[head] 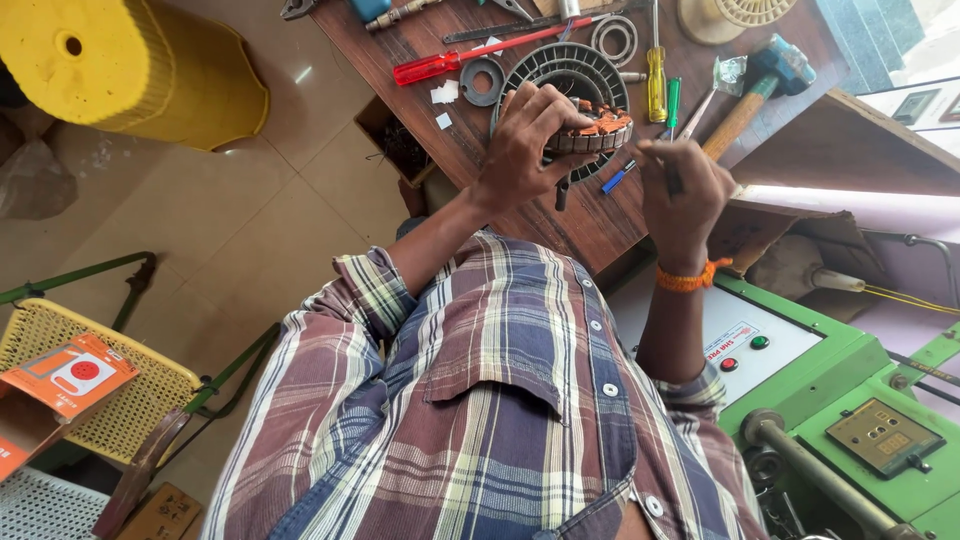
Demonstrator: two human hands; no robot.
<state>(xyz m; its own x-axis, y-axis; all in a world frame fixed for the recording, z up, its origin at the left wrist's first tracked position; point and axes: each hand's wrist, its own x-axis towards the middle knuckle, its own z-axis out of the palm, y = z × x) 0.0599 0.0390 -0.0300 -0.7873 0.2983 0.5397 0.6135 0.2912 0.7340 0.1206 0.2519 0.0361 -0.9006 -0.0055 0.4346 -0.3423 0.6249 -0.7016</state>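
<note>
My left hand [525, 140] grips a round motor stator [592, 132] with copper-coloured windings, holding it above the wooden table [590, 220]. My right hand [682, 195], with an orange thread band on its wrist, is pinched on a thin dark tool [672, 180] just right of the stator. A black ribbed round motor cover [565, 72] lies on the table behind the stator. A small blue-handled piece [618, 178] lies between my hands.
On the table lie a red screwdriver [470, 55], a yellow screwdriver [655, 85], a green one [673, 100], a hammer [750, 95] and metal rings [613, 38]. A yellow drum [130, 70] stands left. A green machine [840, 400] is right, a yellow mesh chair [100, 390] lower left.
</note>
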